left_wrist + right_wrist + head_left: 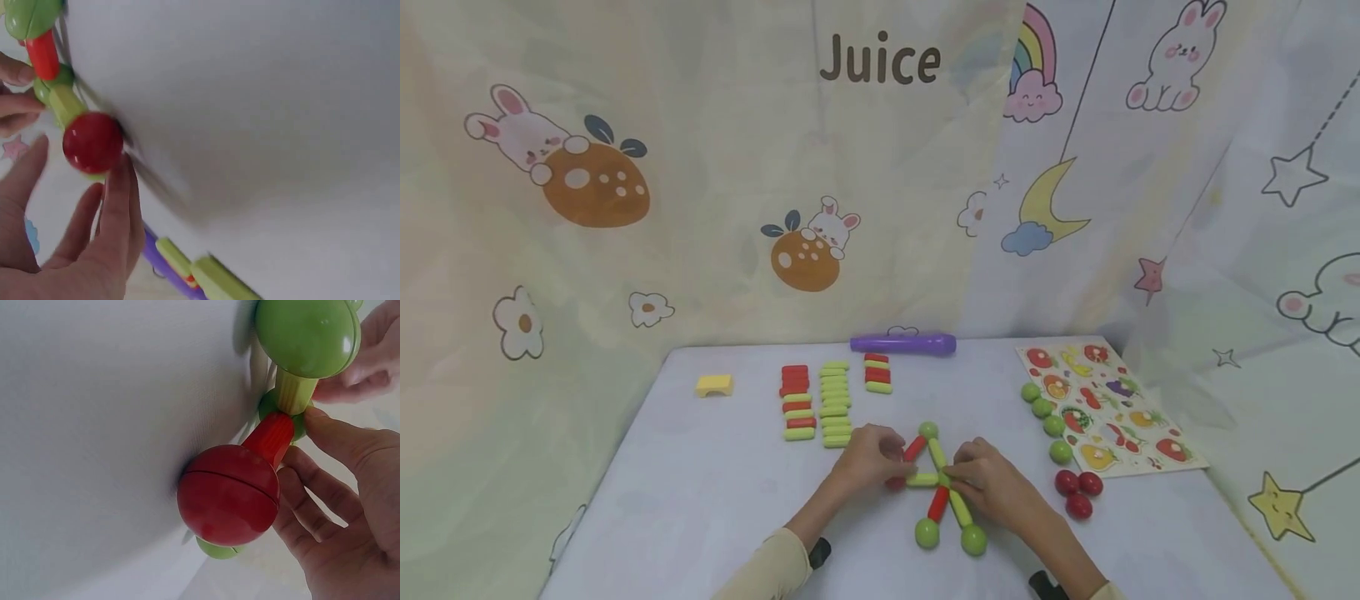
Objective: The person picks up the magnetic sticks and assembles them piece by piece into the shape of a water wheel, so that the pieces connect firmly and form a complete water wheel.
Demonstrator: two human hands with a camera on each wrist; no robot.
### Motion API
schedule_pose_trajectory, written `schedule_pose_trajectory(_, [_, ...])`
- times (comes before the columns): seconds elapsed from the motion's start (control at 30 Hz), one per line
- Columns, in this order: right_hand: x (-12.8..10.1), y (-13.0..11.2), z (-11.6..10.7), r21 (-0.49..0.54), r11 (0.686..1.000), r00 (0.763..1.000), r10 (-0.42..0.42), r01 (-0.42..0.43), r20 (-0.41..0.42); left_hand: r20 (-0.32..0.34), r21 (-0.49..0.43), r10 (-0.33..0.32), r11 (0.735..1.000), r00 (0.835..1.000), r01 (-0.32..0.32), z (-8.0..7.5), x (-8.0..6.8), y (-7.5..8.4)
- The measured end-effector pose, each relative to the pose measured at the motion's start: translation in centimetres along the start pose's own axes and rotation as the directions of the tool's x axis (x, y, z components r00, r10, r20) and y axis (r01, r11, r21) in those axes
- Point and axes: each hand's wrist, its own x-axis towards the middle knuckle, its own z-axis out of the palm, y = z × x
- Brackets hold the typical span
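A flat figure of toy balls and sticks lies in front of me on the white table [685, 517]. My left hand [871, 458] holds it at the left red ball [94, 142], fingertips against the ball and thumb standing off it. At the middle green ball [300, 425], my right hand [992, 483] pinches the figure with thumb and fingers. Close by are a red stick [272, 437] and another red ball [228, 495], covered by the right hand in the head view. A green ball [928, 430] tops the figure; two more green balls [927, 533] end its lower sticks.
Loose red and yellow-green sticks [835, 400] lie in rows behind the left hand. A purple tube [902, 343] lies at the back edge, a yellow arch block [714, 385] at the left. Rightward are a fruit picture sheet [1127, 417], loose green balls [1054, 426] and red balls [1078, 506].
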Motion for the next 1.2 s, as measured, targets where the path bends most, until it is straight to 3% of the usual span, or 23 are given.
schedule_pose_trajectory(0.1, [0.1,0.0,0.1,0.005,1.0,1.0,-0.007,0.007,-0.001,0.062,0.092,0.045,0.994,0.997,-0.05,-1.1,-0.7,-0.5])
schedule_pose_trajectory(0.23, [0.1,0.2,0.1,0.008,1.0,1.0,-0.003,0.003,-0.007,0.078,0.191,0.116,0.973,0.99,-0.129,-1.0,-0.9,-1.1])
schedule_pose_trajectory(0.33, [0.0,0.3,0.0,0.003,1.0,1.0,0.004,-0.004,-0.014,0.066,0.21,0.161,0.963,0.985,-0.171,-0.6,-0.6,-1.1])
schedule_pose_trajectory(0.67, [0.0,0.2,-0.3,0.059,0.998,1.0,-0.004,0.005,-0.013,0.022,0.231,0.196,0.953,0.98,-0.196,-0.3,-0.3,-1.1])
schedule_pose_trajectory(0.8, [0.0,0.3,-0.3,0.081,0.997,1.0,-0.009,0.01,-0.014,0.033,0.232,0.207,0.95,0.978,-0.209,-0.2,-0.1,-1.1])
schedule_pose_trajectory(1.0, [0.1,0.5,-0.3,0.088,0.996,0.999,0.031,-0.032,0.012,0.069,0.22,0.177,0.957,0.982,-0.188,0.1,0.7,-0.7])
schedule_pose_trajectory(1.2, [0.1,0.4,-0.3,0.096,0.993,0.998,0.061,-0.063,0.023,-0.026,0.17,0.057,0.984,0.998,-0.052,1.5,2.1,-0.1])
